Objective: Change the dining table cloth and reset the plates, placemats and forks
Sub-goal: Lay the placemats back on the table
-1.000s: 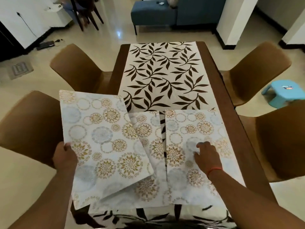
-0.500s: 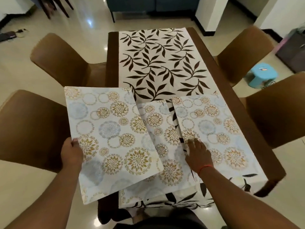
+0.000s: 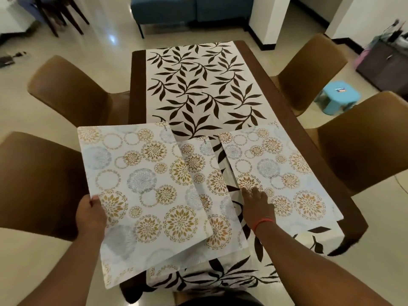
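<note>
My left hand (image 3: 89, 214) pinches the near left edge of a placemat (image 3: 141, 188), thumb on top, fingers underneath; the mat is lifted and overhangs the tabletop's (image 3: 138, 85) left edge, its long axis running away from me, tilted a little leftward. A second mat (image 3: 215, 195) lies partly under it, lengthwise too. My right hand (image 3: 257, 204) rests flat, fingers loosely spread, on the near left edge of a third mat (image 3: 284, 171), which lies angled with its far end toward the right. Since a moment ago that right mat has slid rightward, opening a wider strip of the leaf-print cloth (image 3: 198, 89) between the mats. Four brown chairs (image 3: 72, 89) flank the dark wooden tabletop; a blue stool (image 3: 337, 97) and blue sofa (image 3: 187, 7) stand on the pale tiled floor
</note>
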Demonstrator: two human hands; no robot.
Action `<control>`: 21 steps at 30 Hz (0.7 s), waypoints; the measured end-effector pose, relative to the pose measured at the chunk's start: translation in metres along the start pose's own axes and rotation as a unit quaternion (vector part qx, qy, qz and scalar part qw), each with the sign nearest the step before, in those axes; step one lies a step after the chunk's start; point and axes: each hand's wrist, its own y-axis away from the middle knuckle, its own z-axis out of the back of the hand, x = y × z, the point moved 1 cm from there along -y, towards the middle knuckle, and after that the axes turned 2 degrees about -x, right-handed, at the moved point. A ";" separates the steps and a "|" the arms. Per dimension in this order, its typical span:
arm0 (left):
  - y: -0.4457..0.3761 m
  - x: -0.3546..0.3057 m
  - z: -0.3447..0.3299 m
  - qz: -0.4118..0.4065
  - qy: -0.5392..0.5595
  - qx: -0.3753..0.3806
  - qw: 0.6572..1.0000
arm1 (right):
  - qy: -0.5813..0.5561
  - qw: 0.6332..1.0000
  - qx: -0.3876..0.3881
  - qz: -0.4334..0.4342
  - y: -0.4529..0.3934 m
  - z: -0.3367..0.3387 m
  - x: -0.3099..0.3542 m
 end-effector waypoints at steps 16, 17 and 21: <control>0.040 0.035 0.058 0.032 -0.004 -0.141 0.989 | -0.087 0.994 0.013 0.059 -0.005 -0.010 0.059; 0.043 0.035 0.060 0.035 -0.002 -0.144 0.989 | -0.097 0.994 0.012 0.055 -0.006 -0.009 0.060; 0.052 0.044 0.065 0.047 0.008 -0.148 0.988 | -0.102 0.993 0.027 0.053 -0.007 -0.012 0.064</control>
